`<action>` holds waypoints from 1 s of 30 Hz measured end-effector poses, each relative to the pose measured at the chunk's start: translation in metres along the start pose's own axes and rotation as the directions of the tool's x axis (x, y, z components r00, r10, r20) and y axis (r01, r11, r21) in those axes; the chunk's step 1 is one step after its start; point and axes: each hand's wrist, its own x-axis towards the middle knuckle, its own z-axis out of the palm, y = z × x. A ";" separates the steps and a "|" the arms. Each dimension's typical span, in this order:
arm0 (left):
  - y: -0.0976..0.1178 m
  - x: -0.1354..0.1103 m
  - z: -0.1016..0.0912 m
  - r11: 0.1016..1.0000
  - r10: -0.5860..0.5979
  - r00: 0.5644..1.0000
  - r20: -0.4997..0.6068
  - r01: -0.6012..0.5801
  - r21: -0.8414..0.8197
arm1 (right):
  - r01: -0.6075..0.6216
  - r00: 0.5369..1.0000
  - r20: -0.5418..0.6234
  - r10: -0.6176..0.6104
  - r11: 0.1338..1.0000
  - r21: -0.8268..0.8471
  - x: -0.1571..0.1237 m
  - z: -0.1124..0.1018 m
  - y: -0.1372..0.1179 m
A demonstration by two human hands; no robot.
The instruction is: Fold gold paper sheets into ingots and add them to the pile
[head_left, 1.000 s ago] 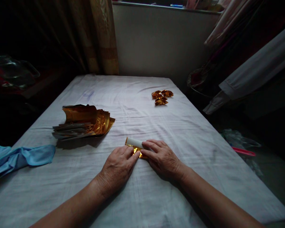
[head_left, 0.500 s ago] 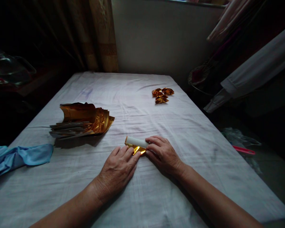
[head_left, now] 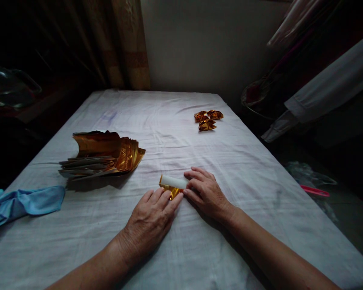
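A small sheet of gold foil paper [head_left: 173,192], partly folded with its white backing [head_left: 173,181] turned up as a band, lies in front of me on the bed-like white surface. My left hand [head_left: 153,213] holds its near edge down, fingers close together and the thumb reaching along the foil. At the right end, my right hand [head_left: 204,192] grips the folded paper with bent fingers, which hide that end. To the left stands a fanned stack of gold foil sheets [head_left: 105,157]. Several folded gold foil pieces [head_left: 207,121] lie together at the far right.
A light blue cloth [head_left: 27,203] lies at the left edge of the white sheet [head_left: 157,133]. Beyond that side is a clear glass jug [head_left: 10,86]. White clothing [head_left: 329,80] hangs at the right, above a pink-handled item [head_left: 314,191]. A curtain [head_left: 133,48] hangs behind.
My left thumb has slid slightly right along the foil, towards my right fingers. The paper stays nearly in place; the view has shifted a little.
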 end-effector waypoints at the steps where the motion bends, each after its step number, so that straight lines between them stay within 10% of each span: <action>1: 0.000 0.000 0.000 1.000 -0.003 1.000 0.020 0.004 -0.014 | 0.001 1.000 -0.001 -0.001 1.000 0.004 0.000 0.000 0.000; 30: 0.003 0.006 -0.002 0.999 -0.045 0.992 0.115 0.047 -0.013 | -0.063 0.997 -0.050 0.064 0.998 0.030 -0.004 0.000 -0.004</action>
